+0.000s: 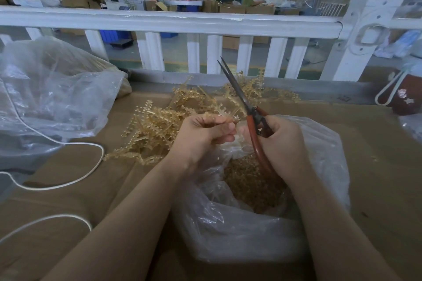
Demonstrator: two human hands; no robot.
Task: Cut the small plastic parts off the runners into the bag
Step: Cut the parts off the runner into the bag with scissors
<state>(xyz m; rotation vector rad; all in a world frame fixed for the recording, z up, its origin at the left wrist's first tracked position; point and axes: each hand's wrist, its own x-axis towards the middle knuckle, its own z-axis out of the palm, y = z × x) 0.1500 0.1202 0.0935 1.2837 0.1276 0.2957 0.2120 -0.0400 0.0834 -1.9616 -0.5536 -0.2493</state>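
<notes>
Bag [239, 235] thin glossy clear plastic; runners [157, 125] translucent amber plastic; scissors [237, 91] dull metal

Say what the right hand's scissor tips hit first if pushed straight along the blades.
Probably the white fence. The right hand holds the scissors angled up and away over the runner pile; the tips appear clear of it, though depth is uncertain.

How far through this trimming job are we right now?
Done: the clear plastic bag under the hands already holds a heap of cut amber plastic parts. In hand: the left hand pinches one amber runner over the bag, while the right hand grips the red-handled scissors. Left: a large pile of untrimmed amber runners on the cardboard.
</notes>
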